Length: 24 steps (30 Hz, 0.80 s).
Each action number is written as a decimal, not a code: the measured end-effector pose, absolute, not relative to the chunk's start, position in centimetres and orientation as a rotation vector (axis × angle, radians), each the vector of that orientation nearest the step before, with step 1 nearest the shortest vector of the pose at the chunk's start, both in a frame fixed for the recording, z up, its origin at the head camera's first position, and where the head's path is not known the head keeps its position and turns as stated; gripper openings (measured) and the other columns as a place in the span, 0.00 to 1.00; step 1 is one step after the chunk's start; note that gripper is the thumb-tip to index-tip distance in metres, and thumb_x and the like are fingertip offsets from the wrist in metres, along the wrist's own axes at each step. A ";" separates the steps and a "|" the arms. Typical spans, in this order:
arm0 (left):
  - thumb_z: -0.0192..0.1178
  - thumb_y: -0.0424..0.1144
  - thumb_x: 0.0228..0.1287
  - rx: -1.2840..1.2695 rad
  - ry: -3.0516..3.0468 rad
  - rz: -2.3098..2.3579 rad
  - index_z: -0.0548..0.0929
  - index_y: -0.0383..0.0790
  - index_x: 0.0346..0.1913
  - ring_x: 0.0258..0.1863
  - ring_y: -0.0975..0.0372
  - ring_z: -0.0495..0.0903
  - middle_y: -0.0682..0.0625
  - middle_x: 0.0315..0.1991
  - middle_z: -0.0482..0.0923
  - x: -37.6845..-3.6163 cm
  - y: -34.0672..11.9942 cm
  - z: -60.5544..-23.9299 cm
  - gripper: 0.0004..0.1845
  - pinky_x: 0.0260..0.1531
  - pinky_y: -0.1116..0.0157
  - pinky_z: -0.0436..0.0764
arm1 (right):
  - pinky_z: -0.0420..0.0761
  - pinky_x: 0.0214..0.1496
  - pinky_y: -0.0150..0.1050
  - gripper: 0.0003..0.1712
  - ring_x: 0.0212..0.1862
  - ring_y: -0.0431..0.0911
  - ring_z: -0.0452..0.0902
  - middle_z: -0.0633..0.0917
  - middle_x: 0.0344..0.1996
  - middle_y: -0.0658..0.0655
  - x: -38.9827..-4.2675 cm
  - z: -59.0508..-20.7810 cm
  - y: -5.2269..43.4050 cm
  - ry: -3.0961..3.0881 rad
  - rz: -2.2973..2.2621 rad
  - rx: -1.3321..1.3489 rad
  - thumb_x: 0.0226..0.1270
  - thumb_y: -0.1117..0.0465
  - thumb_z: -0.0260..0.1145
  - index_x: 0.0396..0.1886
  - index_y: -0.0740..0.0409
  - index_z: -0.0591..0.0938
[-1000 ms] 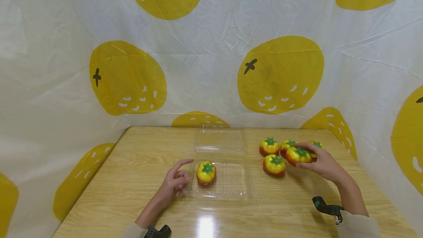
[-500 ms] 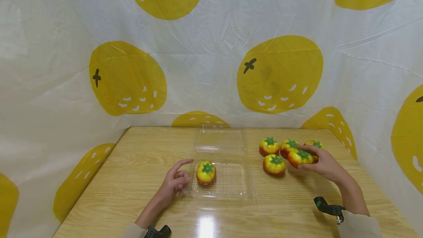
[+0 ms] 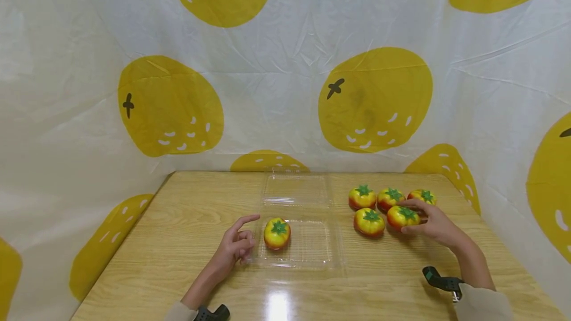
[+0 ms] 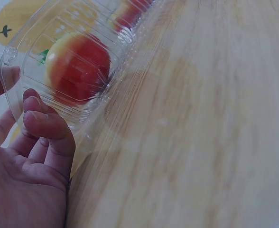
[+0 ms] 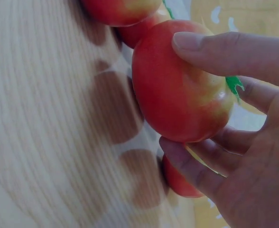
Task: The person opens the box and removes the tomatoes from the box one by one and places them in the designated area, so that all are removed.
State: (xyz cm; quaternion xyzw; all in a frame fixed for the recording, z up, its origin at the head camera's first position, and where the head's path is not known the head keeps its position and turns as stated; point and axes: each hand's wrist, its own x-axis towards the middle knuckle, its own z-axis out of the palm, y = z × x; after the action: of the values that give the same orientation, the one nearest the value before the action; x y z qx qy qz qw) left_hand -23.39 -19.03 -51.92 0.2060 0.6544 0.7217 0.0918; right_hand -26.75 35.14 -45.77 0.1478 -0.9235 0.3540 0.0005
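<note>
My right hand [image 3: 430,222] pinches a red-and-yellow toy tomato [image 3: 403,216] [image 5: 182,92] between thumb and fingers, just above the wooden table [image 3: 178,241] at the right. Three more tomatoes [image 3: 362,197] [image 3: 391,197] [image 3: 369,222] lie close around it, with one more [image 3: 423,195] behind my fingers. My left hand [image 3: 234,246] [image 4: 30,156] rests at the left edge of an open clear plastic clamshell box [image 3: 308,249] [image 4: 73,71], index finger stretched out, other fingers loosely curled against its rim. One tomato [image 3: 277,233] [image 4: 78,69] sits in the box's near half.
The box's lid [image 3: 296,189] lies flat behind the tray. A white curtain with yellow fruit prints [image 3: 374,98] closes in the table on the back and both sides. Black wrist mounts [image 3: 439,280] sit on both forearms.
My right hand has moved slightly down and toward me with the tomato it holds, uncovering the far right tomato. The left hand and the box have stayed put.
</note>
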 end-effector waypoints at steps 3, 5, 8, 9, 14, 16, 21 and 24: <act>0.51 0.26 0.72 0.609 1.940 2.146 0.55 0.29 0.79 0.17 0.66 0.65 0.56 0.24 0.70 -23.4 -19.1 -51.9 0.34 0.15 0.71 0.66 | 0.80 0.51 0.43 0.37 0.58 0.58 0.78 0.77 0.64 0.74 -26.8 -46.0 35.2 -2.907 1.145 0.469 0.60 0.61 0.77 0.68 0.66 0.75; 0.51 0.26 0.72 0.605 1.940 2.143 0.55 0.29 0.79 0.17 0.66 0.65 0.56 0.24 0.70 -23.4 -19.1 -51.9 0.34 0.15 0.71 0.66 | 0.79 0.52 0.49 0.37 0.59 0.63 0.77 0.76 0.65 0.75 -26.7 -46.2 35.2 -2.912 1.149 0.474 0.60 0.61 0.77 0.68 0.66 0.75; 0.51 0.26 0.72 0.590 1.937 2.138 0.54 0.29 0.79 0.17 0.66 0.66 0.56 0.24 0.70 -23.4 -19.1 -52.0 0.35 0.16 0.72 0.67 | 0.79 0.54 0.53 0.37 0.61 0.68 0.76 0.75 0.65 0.75 -26.7 -46.3 35.2 -2.913 1.154 0.481 0.61 0.61 0.76 0.68 0.66 0.75; 0.51 0.26 0.72 0.589 1.938 2.136 0.54 0.29 0.79 0.17 0.66 0.66 0.56 0.24 0.70 -23.4 -19.1 -52.0 0.35 0.16 0.72 0.67 | 0.79 0.54 0.54 0.37 0.61 0.69 0.75 0.75 0.65 0.75 -26.7 -46.3 35.2 -2.914 1.154 0.485 0.61 0.61 0.76 0.68 0.66 0.75; 0.50 0.26 0.73 0.582 1.941 2.134 0.54 0.30 0.79 0.17 0.66 0.66 0.56 0.24 0.70 -23.4 -19.1 -52.0 0.34 0.16 0.73 0.68 | 0.79 0.56 0.57 0.36 0.61 0.60 0.77 0.78 0.64 0.72 -26.9 -46.7 35.2 -2.905 1.134 0.516 0.60 0.61 0.76 0.67 0.66 0.76; 0.50 0.26 0.73 0.589 1.937 2.134 0.54 0.29 0.79 0.17 0.66 0.66 0.56 0.24 0.69 -23.4 -19.1 -52.0 0.34 0.16 0.72 0.68 | 0.79 0.56 0.59 0.35 0.61 0.59 0.77 0.78 0.64 0.72 -27.0 -46.8 35.3 -2.904 1.134 0.522 0.60 0.61 0.76 0.67 0.66 0.76; 0.50 0.26 0.73 0.599 1.935 2.133 0.55 0.30 0.79 0.17 0.66 0.66 0.55 0.24 0.70 -23.4 -19.2 -52.0 0.34 0.16 0.72 0.68 | 0.78 0.57 0.66 0.36 0.62 0.70 0.74 0.77 0.65 0.73 -26.9 -46.9 35.3 -2.911 1.174 0.520 0.61 0.61 0.75 0.68 0.67 0.75; 0.50 0.26 0.73 0.597 1.942 2.129 0.55 0.31 0.79 0.17 0.66 0.66 0.54 0.24 0.69 -23.4 -19.2 -52.0 0.34 0.15 0.72 0.67 | 0.78 0.57 0.66 0.36 0.63 0.70 0.74 0.77 0.65 0.73 -26.9 -46.8 35.2 -2.908 1.182 0.525 0.62 0.61 0.75 0.68 0.67 0.75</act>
State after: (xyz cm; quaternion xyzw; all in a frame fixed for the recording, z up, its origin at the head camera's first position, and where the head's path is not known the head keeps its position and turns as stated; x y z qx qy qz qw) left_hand -23.44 -19.21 -52.02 0.2020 0.6565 0.7200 0.0991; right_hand -26.94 35.19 -46.79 0.1650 -0.9135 0.3713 -0.0205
